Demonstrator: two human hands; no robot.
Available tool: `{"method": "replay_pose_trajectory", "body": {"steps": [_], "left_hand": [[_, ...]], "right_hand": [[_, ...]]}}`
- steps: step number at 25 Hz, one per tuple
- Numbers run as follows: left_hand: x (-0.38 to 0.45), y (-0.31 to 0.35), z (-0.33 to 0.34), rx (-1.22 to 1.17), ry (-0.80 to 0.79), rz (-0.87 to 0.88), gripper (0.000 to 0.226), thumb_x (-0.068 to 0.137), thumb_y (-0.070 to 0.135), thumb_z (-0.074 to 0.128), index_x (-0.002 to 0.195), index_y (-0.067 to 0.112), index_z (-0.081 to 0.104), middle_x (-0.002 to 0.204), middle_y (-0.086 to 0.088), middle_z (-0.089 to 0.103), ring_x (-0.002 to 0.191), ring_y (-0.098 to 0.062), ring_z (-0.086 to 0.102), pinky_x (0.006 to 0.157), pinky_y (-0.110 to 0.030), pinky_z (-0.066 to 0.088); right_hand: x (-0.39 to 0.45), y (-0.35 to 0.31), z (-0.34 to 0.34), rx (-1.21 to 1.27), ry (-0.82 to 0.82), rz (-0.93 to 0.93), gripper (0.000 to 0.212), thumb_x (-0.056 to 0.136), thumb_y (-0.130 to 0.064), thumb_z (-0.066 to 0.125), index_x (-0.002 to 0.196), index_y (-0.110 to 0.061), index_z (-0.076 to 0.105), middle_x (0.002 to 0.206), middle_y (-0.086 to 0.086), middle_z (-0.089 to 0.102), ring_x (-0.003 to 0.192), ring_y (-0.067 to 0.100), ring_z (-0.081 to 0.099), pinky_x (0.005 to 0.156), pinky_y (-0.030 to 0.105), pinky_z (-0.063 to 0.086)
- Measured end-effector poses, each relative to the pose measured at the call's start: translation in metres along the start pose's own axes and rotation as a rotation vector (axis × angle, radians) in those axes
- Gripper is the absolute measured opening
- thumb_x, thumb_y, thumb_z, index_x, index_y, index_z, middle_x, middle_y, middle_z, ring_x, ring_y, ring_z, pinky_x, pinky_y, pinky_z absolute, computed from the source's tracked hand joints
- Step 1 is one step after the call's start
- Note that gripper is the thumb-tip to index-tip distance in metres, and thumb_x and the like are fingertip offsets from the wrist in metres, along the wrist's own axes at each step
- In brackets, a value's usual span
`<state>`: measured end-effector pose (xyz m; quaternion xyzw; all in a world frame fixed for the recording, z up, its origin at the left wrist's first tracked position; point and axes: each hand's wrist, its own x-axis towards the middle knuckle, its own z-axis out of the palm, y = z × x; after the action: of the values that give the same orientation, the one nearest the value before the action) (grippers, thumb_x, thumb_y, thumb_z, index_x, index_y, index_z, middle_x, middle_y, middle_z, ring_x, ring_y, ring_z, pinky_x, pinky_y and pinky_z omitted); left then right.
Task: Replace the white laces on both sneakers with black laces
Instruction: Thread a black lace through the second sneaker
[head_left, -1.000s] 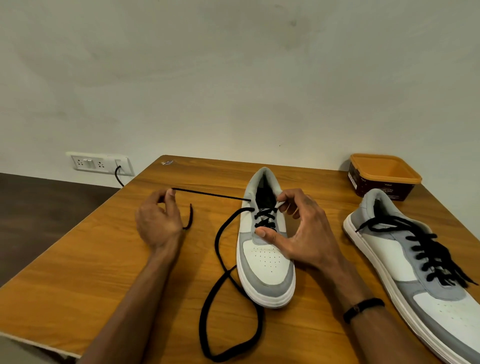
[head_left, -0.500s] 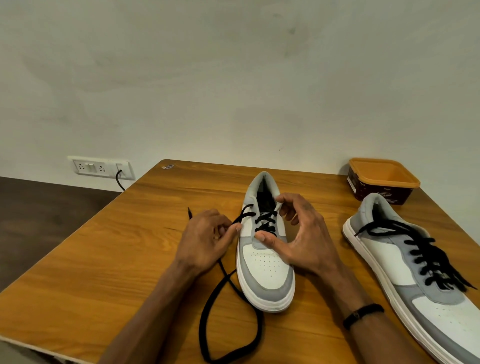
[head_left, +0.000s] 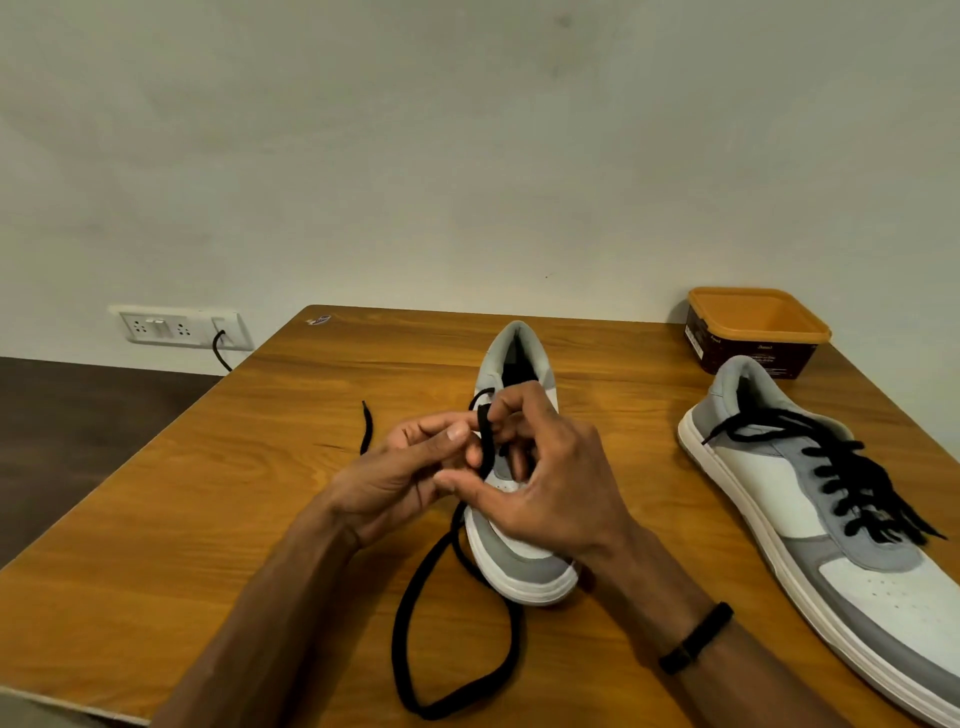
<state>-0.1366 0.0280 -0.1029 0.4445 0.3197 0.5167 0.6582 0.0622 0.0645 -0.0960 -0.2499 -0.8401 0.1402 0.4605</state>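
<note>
Plain wall behind, and a wooden surface (head_left: 156, 545) under your work, with an orange tub (head_left: 756, 327) at its far corner. Your two hands meet over the middle sneaker (head_left: 519, 566), whose toe points toward you. Your left hand (head_left: 400, 478) pinches the black lace (head_left: 485, 436) between thumb and forefinger, the fingers (head_left: 457, 431) closed on it. Your right hand (head_left: 550, 478) curls beside them, fingertips touching the same strand just past your left thumb; whether it truly grips or only guides, I cannot tell. Below your fingers the lace's slack drops off the shoe's side and loops on the surface toward you; its free tip (head_left: 366, 421) lies out beyond your left knuckles. To the right of your right wrist, well apart, the second sneaker (head_left: 810, 519) already wears black lacing.

You appear to be mid-lacing this shoe, at the lower eyelets. Next you likely need to feed the pinched strand through the following eyelet under your right fingertips, then draw the slack through without twisting it.
</note>
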Motion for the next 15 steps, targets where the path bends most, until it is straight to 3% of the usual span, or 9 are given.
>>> {"method": "replay_pose_trajectory", "body": {"steps": [2,4,6,8,10,12,13,15], "left_hand": [[0.001,-0.001,-0.001,0.006,0.053,0.030,0.041,0.087,0.032,0.083,0.119,0.008,0.075,0.080,-0.004,0.061,0.070,-0.010,0.056,0.069,-0.023,0.054],[0.005,-0.003,-0.003,0.068,0.152,0.104,0.045,0.076,0.045,0.092,0.105,0.014,0.079,0.074,0.000,0.055,0.068,-0.011,0.049,0.069,-0.025,0.048],[0.007,-0.004,-0.005,0.149,0.306,0.183,0.051,0.068,0.050,0.096,0.105,0.020,0.078,0.078,0.000,0.059,0.069,-0.013,0.051,0.069,-0.030,0.050],[0.006,-0.005,-0.004,0.453,0.386,0.336,0.035,0.086,0.035,0.086,0.118,0.028,0.073,0.095,-0.001,0.066,0.074,-0.019,0.056,0.069,-0.037,0.055],[0.005,-0.011,0.002,0.901,0.377,0.550,0.038,0.100,0.019,0.070,0.136,0.031,0.066,0.103,0.000,0.066,0.072,-0.018,0.058,0.062,-0.033,0.054],[0.008,-0.020,0.013,1.144,0.363,0.675,0.043,0.102,0.021,0.062,0.145,0.026,0.060,0.105,0.003,0.066,0.072,-0.018,0.059,0.063,-0.030,0.053],[0.009,-0.024,0.015,1.192,0.359,0.706,0.041,0.103,0.022,0.060,0.145,0.022,0.060,0.106,0.004,0.067,0.075,-0.019,0.061,0.065,-0.031,0.053],[0.009,-0.027,0.017,1.236,0.356,0.746,0.031,0.104,0.015,0.060,0.134,0.015,0.066,0.107,0.005,0.069,0.081,-0.016,0.064,0.067,-0.033,0.053]], "right_hand": [[0.003,0.002,0.001,0.048,-0.022,0.077,0.056,0.080,-0.056,0.086,0.113,-0.026,0.052,0.079,-0.012,0.073,0.051,0.014,0.058,0.051,0.026,0.052],[0.004,0.004,0.001,0.139,-0.055,0.158,0.045,0.081,-0.044,0.089,0.109,-0.026,0.059,0.081,-0.015,0.076,0.055,0.015,0.061,0.055,0.025,0.054],[0.006,0.005,-0.002,0.283,-0.087,0.252,0.029,0.085,-0.034,0.088,0.103,-0.022,0.068,0.082,-0.012,0.076,0.062,0.013,0.066,0.060,0.026,0.055],[0.008,0.006,-0.004,0.401,-0.107,0.297,0.012,0.093,-0.031,0.080,0.094,-0.021,0.075,0.079,-0.004,0.076,0.065,0.014,0.069,0.060,0.037,0.058],[0.010,0.006,-0.006,0.417,-0.109,0.318,0.019,0.099,-0.033,0.073,0.085,-0.021,0.076,0.070,0.003,0.072,0.063,0.024,0.068,0.057,0.046,0.055],[0.012,0.006,-0.009,0.421,-0.148,0.347,0.025,0.100,-0.032,0.071,0.083,-0.014,0.075,0.067,0.007,0.070,0.064,0.031,0.068,0.060,0.050,0.056],[0.014,0.008,-0.013,0.433,-0.186,0.356,0.026,0.100,-0.031,0.071,0.083,-0.012,0.075,0.067,0.007,0.071,0.065,0.031,0.069,0.061,0.049,0.057],[0.017,0.010,-0.019,0.486,-0.263,0.386,0.024,0.101,-0.029,0.069,0.083,-0.015,0.075,0.066,0.001,0.071,0.062,0.020,0.068,0.059,0.035,0.055]]}}
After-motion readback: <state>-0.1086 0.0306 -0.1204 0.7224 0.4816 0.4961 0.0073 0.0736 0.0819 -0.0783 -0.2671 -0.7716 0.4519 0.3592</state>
